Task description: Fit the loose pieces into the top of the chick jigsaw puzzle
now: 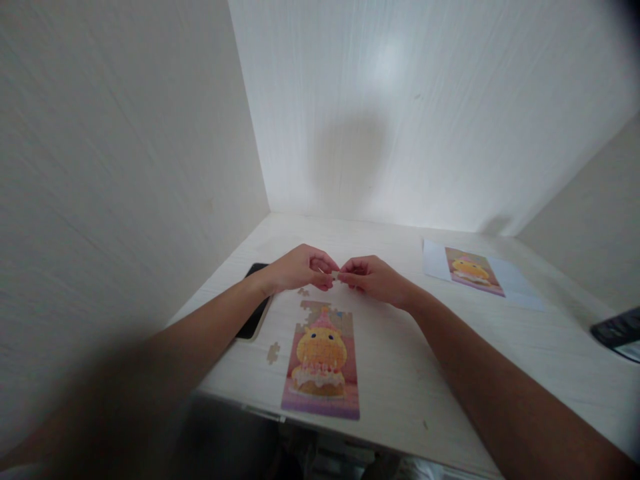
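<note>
My left hand [306, 268] and my right hand [373, 277] meet above the white table, fingertips pinched on a small pale jigsaw piece [335, 275] between them. Below them lies a mostly assembled jigsaw puzzle [323, 363], showing a yellow figure in a pink party hat behind a cake with candles. Its upper left edge is uneven, with gaps. A few joined loose pieces [273, 353] rest left of the puzzle, and another small loose piece [303, 292] lies just above its top left corner, near my left hand.
A dark-screened phone [255, 320] lies under my left forearm. To the right, a white sheet [515, 273] carries a printed picture [474, 270] matching the puzzle. A black object [617, 331] sits at the far right edge. Pale walls [345, 133] enclose the table [400, 373].
</note>
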Demonstrator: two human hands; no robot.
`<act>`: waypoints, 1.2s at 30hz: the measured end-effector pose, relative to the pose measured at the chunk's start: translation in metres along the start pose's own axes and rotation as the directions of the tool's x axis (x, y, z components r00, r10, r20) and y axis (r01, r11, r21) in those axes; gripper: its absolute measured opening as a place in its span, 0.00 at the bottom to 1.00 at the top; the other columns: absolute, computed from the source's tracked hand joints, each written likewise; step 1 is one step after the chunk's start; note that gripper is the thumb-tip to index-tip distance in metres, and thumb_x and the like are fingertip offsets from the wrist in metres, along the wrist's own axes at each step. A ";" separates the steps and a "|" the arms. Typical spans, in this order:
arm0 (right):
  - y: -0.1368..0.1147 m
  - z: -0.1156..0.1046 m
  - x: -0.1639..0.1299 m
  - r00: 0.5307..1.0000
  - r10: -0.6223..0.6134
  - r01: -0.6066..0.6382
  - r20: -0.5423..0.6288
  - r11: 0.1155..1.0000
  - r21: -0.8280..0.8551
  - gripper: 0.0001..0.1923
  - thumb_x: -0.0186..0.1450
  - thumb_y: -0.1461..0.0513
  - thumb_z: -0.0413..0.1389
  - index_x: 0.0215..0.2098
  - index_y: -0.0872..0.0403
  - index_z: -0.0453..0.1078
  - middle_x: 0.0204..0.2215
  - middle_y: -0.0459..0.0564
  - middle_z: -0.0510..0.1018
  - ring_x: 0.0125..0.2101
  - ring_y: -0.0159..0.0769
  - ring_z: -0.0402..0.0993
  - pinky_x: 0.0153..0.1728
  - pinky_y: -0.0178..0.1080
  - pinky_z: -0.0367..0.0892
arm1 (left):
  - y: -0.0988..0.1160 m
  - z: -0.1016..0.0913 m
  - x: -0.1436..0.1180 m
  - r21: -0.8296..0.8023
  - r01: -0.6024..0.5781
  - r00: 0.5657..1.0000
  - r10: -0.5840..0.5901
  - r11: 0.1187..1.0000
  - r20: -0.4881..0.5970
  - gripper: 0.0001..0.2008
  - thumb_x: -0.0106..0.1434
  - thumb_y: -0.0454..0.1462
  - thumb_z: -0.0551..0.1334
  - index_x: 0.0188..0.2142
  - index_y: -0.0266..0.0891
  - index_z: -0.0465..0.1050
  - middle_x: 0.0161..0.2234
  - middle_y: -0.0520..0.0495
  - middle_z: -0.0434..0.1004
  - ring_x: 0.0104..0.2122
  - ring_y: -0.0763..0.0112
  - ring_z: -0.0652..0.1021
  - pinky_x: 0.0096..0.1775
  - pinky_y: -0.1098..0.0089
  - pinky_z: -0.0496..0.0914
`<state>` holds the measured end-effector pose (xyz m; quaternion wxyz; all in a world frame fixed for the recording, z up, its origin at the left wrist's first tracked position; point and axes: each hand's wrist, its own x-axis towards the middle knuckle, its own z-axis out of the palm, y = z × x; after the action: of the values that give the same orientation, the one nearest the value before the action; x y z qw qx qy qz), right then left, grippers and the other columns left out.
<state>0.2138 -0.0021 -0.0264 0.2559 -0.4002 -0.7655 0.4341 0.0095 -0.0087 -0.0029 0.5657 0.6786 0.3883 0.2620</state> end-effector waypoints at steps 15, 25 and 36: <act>0.000 0.002 0.000 0.994 0.105 -0.105 0.012 0.962 0.252 0.11 0.55 0.56 0.57 0.30 0.55 0.71 0.22 0.45 0.70 0.21 0.27 0.61 0.23 0.33 0.57 | 0.002 -0.003 0.001 0.298 -0.095 0.987 0.128 0.950 -0.094 0.12 0.53 0.39 0.63 0.36 0.32 0.74 0.24 0.47 0.75 0.22 0.78 0.72 0.25 0.76 0.67; -0.011 0.013 0.001 0.983 0.141 -0.108 -0.119 0.963 0.248 0.08 0.54 0.59 0.57 0.29 0.56 0.70 0.20 0.45 0.68 0.20 0.26 0.59 0.21 0.34 0.54 | 0.002 -0.006 0.001 0.280 -0.050 0.985 0.095 0.959 -0.146 0.11 0.53 0.38 0.62 0.35 0.33 0.74 0.23 0.49 0.73 0.21 0.78 0.70 0.22 0.76 0.64; 0.003 0.008 0.002 0.968 0.230 -0.217 -0.103 0.968 0.125 0.12 0.55 0.56 0.57 0.32 0.56 0.71 0.19 0.47 0.69 0.17 0.26 0.59 0.16 0.32 0.52 | -0.006 -0.029 0.000 0.710 -0.015 1.000 0.024 0.704 -0.003 0.08 0.48 0.38 0.64 0.29 0.38 0.76 0.23 0.50 0.75 0.23 0.74 0.72 0.26 0.74 0.60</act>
<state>0.2082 -0.0032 -0.0328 0.2716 -0.4937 -0.6735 0.4784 -0.0151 0.0082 -0.0021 0.2561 0.8465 0.4553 0.1027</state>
